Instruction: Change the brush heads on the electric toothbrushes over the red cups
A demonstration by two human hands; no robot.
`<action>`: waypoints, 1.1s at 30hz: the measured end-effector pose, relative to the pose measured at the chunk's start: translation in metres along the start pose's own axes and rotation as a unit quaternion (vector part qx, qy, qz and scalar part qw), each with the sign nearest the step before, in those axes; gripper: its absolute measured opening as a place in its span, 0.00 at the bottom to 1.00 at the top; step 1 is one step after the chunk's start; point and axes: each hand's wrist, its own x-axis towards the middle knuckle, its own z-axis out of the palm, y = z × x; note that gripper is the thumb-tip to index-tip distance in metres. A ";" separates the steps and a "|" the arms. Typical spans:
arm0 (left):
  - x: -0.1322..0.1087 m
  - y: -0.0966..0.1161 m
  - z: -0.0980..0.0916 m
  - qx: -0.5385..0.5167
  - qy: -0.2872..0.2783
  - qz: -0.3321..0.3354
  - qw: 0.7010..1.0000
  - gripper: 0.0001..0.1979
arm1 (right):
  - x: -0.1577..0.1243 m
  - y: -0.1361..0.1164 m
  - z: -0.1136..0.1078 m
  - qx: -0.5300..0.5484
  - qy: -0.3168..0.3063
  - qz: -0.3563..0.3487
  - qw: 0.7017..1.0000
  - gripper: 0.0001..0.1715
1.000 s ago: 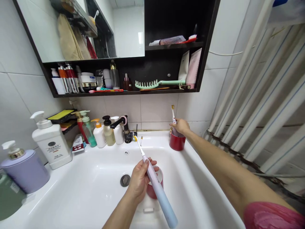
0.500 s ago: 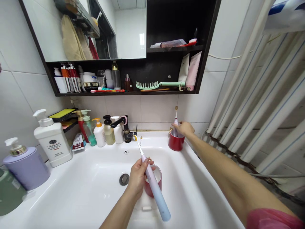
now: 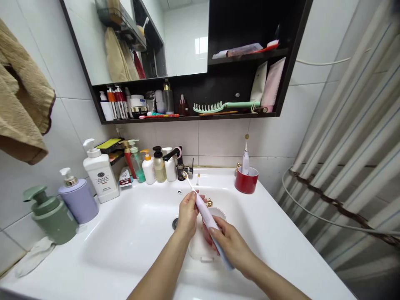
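Note:
Both my hands are over the sink (image 3: 134,233) on one electric toothbrush (image 3: 206,213), its handle fading from pink to blue. My left hand (image 3: 188,214) pinches it near the neck, below the white brush head. Lower down, my right hand (image 3: 233,243) is closed around the blue part. Behind the toothbrush is a red cup (image 3: 218,213) with a white inside and a gold handle, partly hidden by my hands; whether fingers touch it I cannot tell. A second electric toothbrush (image 3: 246,160) stands upright in another red cup (image 3: 246,183) at the sink's back right corner.
A black faucet (image 3: 180,164) rises at the back rim beside several pump bottles (image 3: 160,166). Larger dispensers (image 3: 79,202) line the left side. Above hangs a dark mirror cabinet (image 3: 150,121) holding toiletries and a green hairbrush (image 3: 225,106). White pipes (image 3: 337,166) run along the right.
My right hand has left the second toothbrush, which stands in the back cup, and has come down onto the blue end of the held toothbrush. The view has swung left, showing a towel.

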 end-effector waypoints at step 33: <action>0.013 -0.005 -0.006 -0.029 0.069 -0.027 0.997 0.01 | -0.005 0.006 -0.008 -0.049 -0.069 0.038 0.996 0.13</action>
